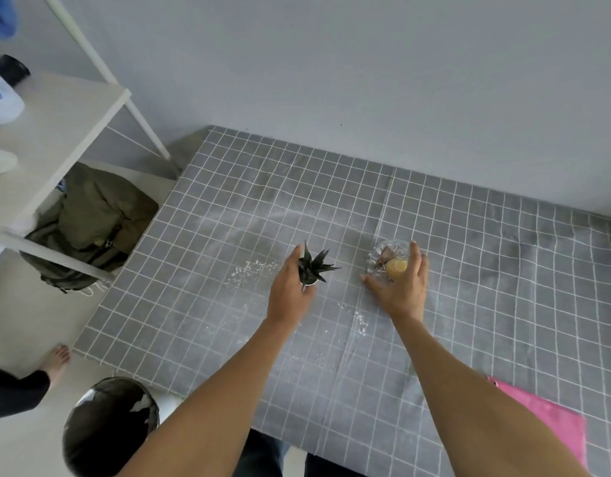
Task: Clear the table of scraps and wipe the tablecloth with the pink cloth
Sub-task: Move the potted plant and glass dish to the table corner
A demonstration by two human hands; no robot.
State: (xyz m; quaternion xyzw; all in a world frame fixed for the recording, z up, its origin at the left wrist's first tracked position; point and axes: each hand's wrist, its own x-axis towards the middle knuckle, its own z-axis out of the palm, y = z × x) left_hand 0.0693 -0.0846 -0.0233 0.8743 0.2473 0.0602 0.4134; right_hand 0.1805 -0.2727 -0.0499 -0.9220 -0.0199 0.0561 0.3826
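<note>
A grey tablecloth (469, 256) with a white grid covers the table. White crumbs (249, 270) lie scattered left of centre, and more crumbs (359, 323) lie between my forearms. My left hand (290, 290) grips a small potted plant (312, 266) with dark spiky leaves. My right hand (400, 287) curls round a clear glass bowl (383, 256) that holds brown and yellow scraps (395, 266). The pink cloth (544, 418) lies flat at the table's near right edge, beside my right forearm.
A bin with a black liner (108, 425) stands on the floor at the table's near left corner. A white shelf unit (56, 132) is to the left, with an olive bag (94, 222) under it. Another person's bare foot (56, 361) is on the floor.
</note>
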